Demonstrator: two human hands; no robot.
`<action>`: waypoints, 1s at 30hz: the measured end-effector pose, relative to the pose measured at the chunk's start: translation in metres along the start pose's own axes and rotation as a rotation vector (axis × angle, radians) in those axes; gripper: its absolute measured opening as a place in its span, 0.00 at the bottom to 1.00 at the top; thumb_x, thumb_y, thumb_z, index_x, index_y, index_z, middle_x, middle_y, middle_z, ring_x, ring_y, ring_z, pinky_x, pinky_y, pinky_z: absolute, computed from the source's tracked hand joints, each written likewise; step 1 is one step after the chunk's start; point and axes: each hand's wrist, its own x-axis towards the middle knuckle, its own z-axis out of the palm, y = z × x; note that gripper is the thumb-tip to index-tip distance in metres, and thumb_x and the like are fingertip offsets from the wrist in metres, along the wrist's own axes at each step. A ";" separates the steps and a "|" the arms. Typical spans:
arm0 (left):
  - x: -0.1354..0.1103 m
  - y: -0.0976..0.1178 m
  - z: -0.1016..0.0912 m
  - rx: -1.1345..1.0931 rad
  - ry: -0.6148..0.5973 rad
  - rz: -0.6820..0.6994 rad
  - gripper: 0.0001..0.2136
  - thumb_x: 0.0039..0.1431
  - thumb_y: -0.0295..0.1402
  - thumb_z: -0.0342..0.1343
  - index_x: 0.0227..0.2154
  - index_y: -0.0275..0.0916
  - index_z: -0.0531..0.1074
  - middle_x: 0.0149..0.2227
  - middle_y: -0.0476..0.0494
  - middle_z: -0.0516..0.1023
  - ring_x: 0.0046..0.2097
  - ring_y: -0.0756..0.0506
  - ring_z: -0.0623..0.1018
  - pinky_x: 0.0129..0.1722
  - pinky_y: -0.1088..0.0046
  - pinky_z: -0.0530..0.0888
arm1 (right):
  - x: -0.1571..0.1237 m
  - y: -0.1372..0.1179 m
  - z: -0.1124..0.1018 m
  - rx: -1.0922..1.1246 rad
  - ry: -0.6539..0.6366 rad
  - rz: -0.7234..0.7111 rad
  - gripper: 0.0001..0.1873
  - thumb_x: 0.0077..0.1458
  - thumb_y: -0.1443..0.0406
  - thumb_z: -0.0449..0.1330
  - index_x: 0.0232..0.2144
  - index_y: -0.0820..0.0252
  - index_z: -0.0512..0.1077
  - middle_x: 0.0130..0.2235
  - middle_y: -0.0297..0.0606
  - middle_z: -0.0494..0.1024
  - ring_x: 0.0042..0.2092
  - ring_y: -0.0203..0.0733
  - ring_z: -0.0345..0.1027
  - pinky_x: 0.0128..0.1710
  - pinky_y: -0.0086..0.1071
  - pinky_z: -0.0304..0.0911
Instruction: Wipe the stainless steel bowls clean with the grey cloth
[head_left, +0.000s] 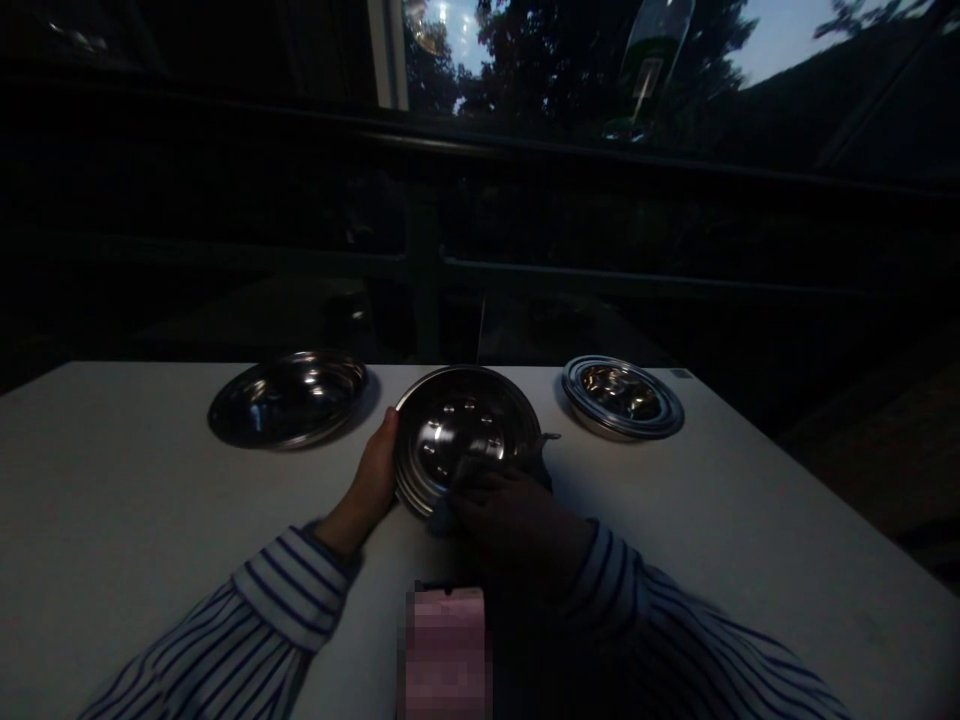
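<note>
A shiny metal bowl [469,405] is tilted up in front of me, its hollow facing my way. My left hand [375,470] grips its left rim, with the thumb at the edge. Against the lower right of the bowl, my right hand [502,505] presses a dark cloth [534,462] to the metal. A corner of the cloth sticks out past the right rim, and a bluish bit shows under the fingers. Shadow hides most of the right fingertips.
On the white table [172,540], a wide metal bowl [289,400] lies at the left and smaller, seemingly stacked metal bowls [622,398] at the right. A blurred pink rectangle [446,650] is near me. Behind stand a dark rail and window; a bottle [651,70] shows there.
</note>
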 end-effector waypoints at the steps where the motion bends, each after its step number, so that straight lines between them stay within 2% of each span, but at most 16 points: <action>1: 0.000 0.000 0.000 0.008 -0.011 0.019 0.26 0.48 0.54 0.51 0.38 0.36 0.75 0.41 0.41 0.79 0.50 0.39 0.72 0.54 0.63 0.63 | 0.002 -0.001 0.003 0.005 0.030 -0.013 0.19 0.56 0.64 0.51 0.50 0.67 0.64 0.49 0.49 0.71 0.52 0.51 0.61 0.47 0.46 0.58; 4: 0.002 -0.002 -0.002 0.036 -0.016 0.049 0.26 0.49 0.54 0.49 0.40 0.36 0.74 0.44 0.42 0.78 0.52 0.40 0.70 0.55 0.63 0.61 | 0.006 -0.002 0.009 0.028 0.086 -0.042 0.23 0.58 0.63 0.49 0.53 0.69 0.59 0.54 0.49 0.67 0.54 0.51 0.58 0.48 0.45 0.58; 9: 0.004 -0.006 -0.003 0.057 0.000 0.025 0.28 0.49 0.55 0.48 0.40 0.34 0.74 0.45 0.39 0.77 0.52 0.37 0.70 0.54 0.61 0.62 | -0.001 0.002 0.000 0.052 -0.010 -0.036 0.14 0.57 0.64 0.51 0.43 0.65 0.68 0.44 0.44 0.74 0.49 0.47 0.63 0.48 0.42 0.59; 11: 0.004 -0.007 -0.002 0.050 -0.016 0.012 0.28 0.50 0.55 0.47 0.41 0.34 0.74 0.44 0.39 0.77 0.51 0.37 0.71 0.52 0.60 0.64 | -0.002 0.003 0.000 0.047 -0.002 -0.052 0.16 0.57 0.64 0.51 0.46 0.65 0.66 0.46 0.45 0.73 0.51 0.48 0.62 0.50 0.43 0.57; 15: 0.003 -0.007 -0.002 0.052 -0.008 0.028 0.28 0.50 0.54 0.47 0.42 0.34 0.73 0.44 0.39 0.78 0.50 0.38 0.72 0.52 0.61 0.64 | 0.003 0.000 0.008 0.027 0.063 -0.074 0.25 0.57 0.66 0.51 0.56 0.68 0.55 0.55 0.51 0.64 0.57 0.50 0.53 0.50 0.46 0.57; 17: 0.002 -0.006 -0.002 0.058 0.010 0.034 0.28 0.50 0.54 0.48 0.41 0.35 0.73 0.45 0.39 0.77 0.51 0.38 0.71 0.51 0.61 0.65 | 0.002 -0.001 0.005 0.029 0.035 -0.067 0.23 0.56 0.66 0.51 0.54 0.68 0.58 0.54 0.50 0.66 0.55 0.50 0.56 0.49 0.45 0.58; 21: 0.000 -0.004 -0.001 0.082 0.013 0.033 0.28 0.49 0.55 0.48 0.41 0.35 0.74 0.46 0.39 0.77 0.52 0.37 0.70 0.51 0.60 0.65 | -0.004 -0.002 -0.008 0.027 -0.078 -0.009 0.13 0.55 0.67 0.52 0.42 0.65 0.69 0.43 0.44 0.75 0.48 0.47 0.64 0.48 0.41 0.59; 23: 0.000 -0.003 0.000 0.086 0.001 0.038 0.28 0.50 0.55 0.48 0.41 0.35 0.74 0.46 0.39 0.77 0.53 0.37 0.70 0.52 0.59 0.64 | -0.004 -0.003 -0.006 0.023 -0.050 -0.015 0.15 0.55 0.67 0.52 0.44 0.65 0.67 0.44 0.44 0.74 0.49 0.48 0.63 0.49 0.42 0.57; 26: 0.000 -0.003 -0.001 0.080 0.001 0.053 0.28 0.50 0.54 0.47 0.42 0.34 0.73 0.46 0.38 0.77 0.53 0.37 0.69 0.53 0.60 0.64 | 0.002 -0.005 0.009 0.001 0.072 -0.049 0.24 0.57 0.65 0.50 0.54 0.69 0.58 0.54 0.48 0.66 0.55 0.51 0.56 0.52 0.45 0.54; 28: 0.001 -0.004 -0.001 0.066 0.007 0.058 0.28 0.50 0.54 0.48 0.43 0.35 0.73 0.45 0.39 0.77 0.53 0.38 0.69 0.53 0.61 0.63 | 0.005 -0.004 0.016 -0.005 0.116 -0.059 0.27 0.57 0.65 0.49 0.57 0.71 0.53 0.57 0.50 0.62 0.57 0.53 0.53 0.52 0.46 0.54; 30: 0.002 -0.004 -0.002 0.055 0.015 0.042 0.28 0.50 0.54 0.48 0.42 0.35 0.74 0.44 0.39 0.78 0.52 0.38 0.71 0.53 0.61 0.64 | 0.005 -0.002 0.014 0.026 0.095 -0.074 0.24 0.57 0.65 0.49 0.55 0.69 0.56 0.55 0.49 0.65 0.55 0.50 0.56 0.51 0.44 0.57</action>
